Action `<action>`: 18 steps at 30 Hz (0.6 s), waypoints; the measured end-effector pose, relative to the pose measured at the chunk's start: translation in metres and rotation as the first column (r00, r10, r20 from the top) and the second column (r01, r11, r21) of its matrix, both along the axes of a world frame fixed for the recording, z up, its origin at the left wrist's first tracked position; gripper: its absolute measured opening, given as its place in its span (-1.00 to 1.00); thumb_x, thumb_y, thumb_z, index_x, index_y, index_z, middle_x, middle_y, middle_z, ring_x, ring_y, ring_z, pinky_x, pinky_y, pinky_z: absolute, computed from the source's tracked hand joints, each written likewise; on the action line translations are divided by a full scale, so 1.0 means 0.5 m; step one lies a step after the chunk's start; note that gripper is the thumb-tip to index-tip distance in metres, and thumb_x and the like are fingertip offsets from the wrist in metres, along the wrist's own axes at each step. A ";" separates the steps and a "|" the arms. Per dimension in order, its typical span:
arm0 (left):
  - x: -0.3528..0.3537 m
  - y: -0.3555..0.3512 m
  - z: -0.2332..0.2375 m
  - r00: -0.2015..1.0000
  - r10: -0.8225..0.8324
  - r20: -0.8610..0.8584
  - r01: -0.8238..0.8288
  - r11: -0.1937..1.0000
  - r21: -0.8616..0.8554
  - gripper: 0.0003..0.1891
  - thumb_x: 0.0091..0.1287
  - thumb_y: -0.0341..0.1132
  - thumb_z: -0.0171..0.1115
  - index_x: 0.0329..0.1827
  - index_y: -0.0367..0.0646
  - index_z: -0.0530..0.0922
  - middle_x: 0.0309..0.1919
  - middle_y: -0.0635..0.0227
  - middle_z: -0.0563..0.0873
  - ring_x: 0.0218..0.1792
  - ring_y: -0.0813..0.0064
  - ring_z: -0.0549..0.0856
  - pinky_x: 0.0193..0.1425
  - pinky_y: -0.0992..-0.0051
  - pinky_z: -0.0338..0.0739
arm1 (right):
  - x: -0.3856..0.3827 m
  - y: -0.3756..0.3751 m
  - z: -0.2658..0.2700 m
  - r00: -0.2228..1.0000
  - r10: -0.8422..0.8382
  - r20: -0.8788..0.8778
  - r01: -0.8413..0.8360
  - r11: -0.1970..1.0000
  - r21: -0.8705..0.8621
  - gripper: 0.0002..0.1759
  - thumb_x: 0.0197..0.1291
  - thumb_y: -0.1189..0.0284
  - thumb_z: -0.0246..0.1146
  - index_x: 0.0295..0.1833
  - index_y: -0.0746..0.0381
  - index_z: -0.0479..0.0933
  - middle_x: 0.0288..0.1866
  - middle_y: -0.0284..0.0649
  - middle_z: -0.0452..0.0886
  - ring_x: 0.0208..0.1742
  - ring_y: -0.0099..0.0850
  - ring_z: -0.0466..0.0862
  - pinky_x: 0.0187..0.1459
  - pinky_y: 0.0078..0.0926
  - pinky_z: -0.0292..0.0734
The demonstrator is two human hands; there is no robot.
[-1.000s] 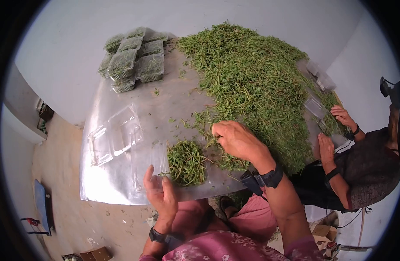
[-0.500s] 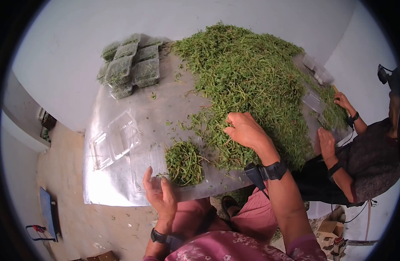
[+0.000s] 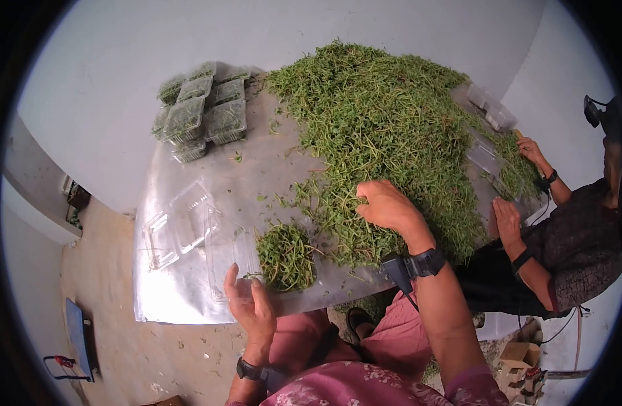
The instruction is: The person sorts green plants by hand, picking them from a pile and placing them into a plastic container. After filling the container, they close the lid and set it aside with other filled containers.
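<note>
A large heap of leafy green sprigs (image 3: 385, 128) covers much of the metal table. My right hand (image 3: 391, 208) is at the heap's near left side, its fingers curled into the greens and partly hidden. Closer to me, an open clear plastic clamshell box (image 3: 233, 260) has its lid side folded out to the left. Greens (image 3: 286, 257) fill the right half of the box. My left hand (image 3: 251, 304) is at the front edge of the box, thumb and fingers apart, with nothing in its grasp.
Filled, closed clamshell boxes (image 3: 225, 122) are stacked at the back left. Another open clear box (image 3: 179, 227) lies on the table's left part. On the right, a co-worker's hands (image 3: 507, 220) are beside more greens and clear boxes (image 3: 490, 108). A blue trolley (image 3: 77, 331) stands on the floor.
My right hand has shifted very slightly right and down, with its fingers still in the greens. The view has tilted a little. My left hand stays by the box.
</note>
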State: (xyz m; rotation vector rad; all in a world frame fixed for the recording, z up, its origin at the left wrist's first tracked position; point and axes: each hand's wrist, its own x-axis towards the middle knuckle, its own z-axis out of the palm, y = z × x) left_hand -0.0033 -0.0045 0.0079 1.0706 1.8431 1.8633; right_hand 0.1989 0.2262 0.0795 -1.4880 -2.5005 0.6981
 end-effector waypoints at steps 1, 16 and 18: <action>0.000 -0.001 0.001 1.000 -0.004 -0.006 0.004 1.000 -0.002 -0.54 0.46 -0.49 0.05 0.38 -0.37 0.22 -0.47 0.49 0.46 -0.45 0.74 0.41 -0.36 0.71 0.29 | 0.003 -0.006 0.019 0.999 -0.030 -0.044 0.030 1.000 -0.008 -0.64 0.03 0.42 0.36 -0.07 0.38 0.55 -0.17 0.11 0.61 -0.07 -0.01 0.63 -0.07 -0.16 0.51; -0.002 -0.001 -0.015 1.000 0.015 -0.014 -0.015 1.000 0.000 -0.54 0.45 -0.48 0.08 0.38 -0.36 0.25 -0.45 0.47 0.50 -0.45 0.73 0.43 -0.36 0.68 0.32 | -0.069 -0.052 0.010 0.970 0.244 0.007 -0.243 0.968 -0.060 -0.62 0.11 0.62 0.13 0.07 0.22 0.54 0.00 0.04 0.60 0.16 0.02 0.53 0.14 -0.14 0.48; -0.001 -0.001 -0.014 1.000 0.018 -0.020 -0.018 1.000 -0.005 -0.54 0.45 -0.48 0.08 0.38 -0.36 0.25 -0.45 0.47 0.50 -0.44 0.73 0.43 -0.36 0.68 0.32 | -0.087 -0.062 0.001 0.957 0.274 0.095 -0.269 0.961 -0.060 -0.61 0.08 0.67 0.09 0.05 0.22 0.54 0.01 0.04 0.58 0.16 0.03 0.53 0.14 -0.12 0.48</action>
